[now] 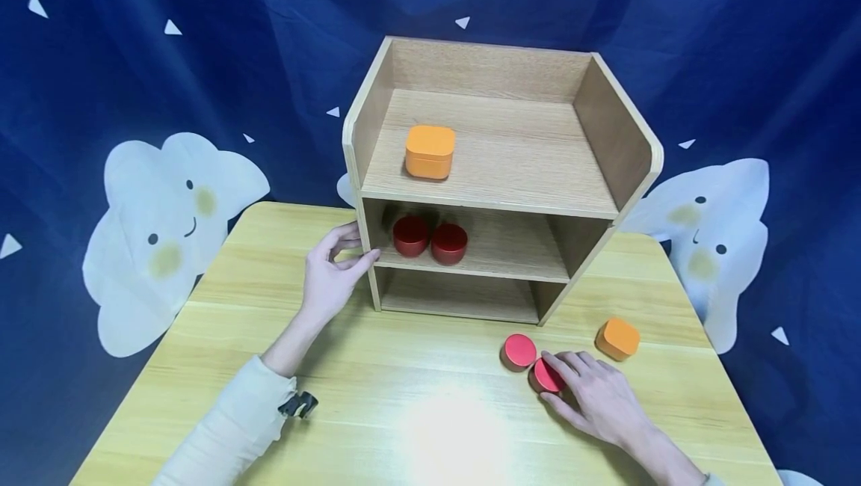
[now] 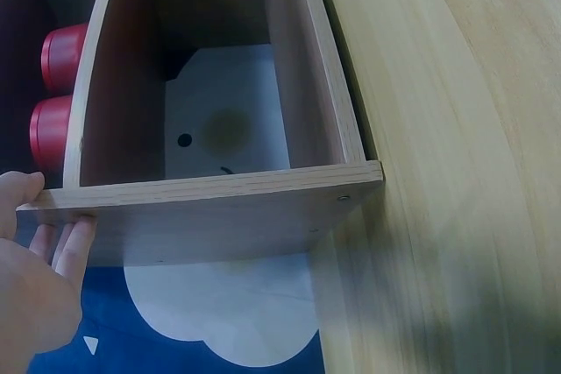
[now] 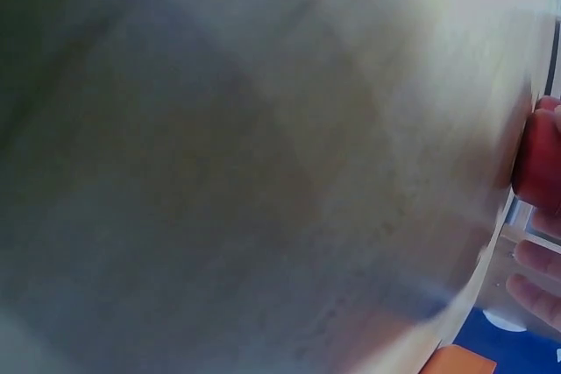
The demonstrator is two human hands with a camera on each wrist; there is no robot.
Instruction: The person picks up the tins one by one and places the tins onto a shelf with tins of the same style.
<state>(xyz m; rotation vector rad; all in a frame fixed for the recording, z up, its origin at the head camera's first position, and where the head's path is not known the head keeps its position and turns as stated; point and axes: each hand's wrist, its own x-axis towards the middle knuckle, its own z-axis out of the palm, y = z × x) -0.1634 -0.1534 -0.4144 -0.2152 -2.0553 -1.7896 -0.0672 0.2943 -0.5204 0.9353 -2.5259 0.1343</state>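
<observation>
Red and round, the metal-looking tin [image 1: 546,378] stands on the pale-yellow wooden desk [image 1: 252,273], inward of its right edge, held by the right hand [image 1: 599,398] between thumb and fingers, beside a matching red tin [image 1: 519,350]. It should prove light, stiff, perhaps slippery; its side wall offers the surest hold. The left hand [image 1: 328,277] pinches the light-wood shelf unit [image 1: 514,143] by its left front edge.

head: high, forward-down | left wrist: close, sideways into shelf [image 2: 219,221] | right wrist: closest, tilted | head/left share: shelf
</observation>
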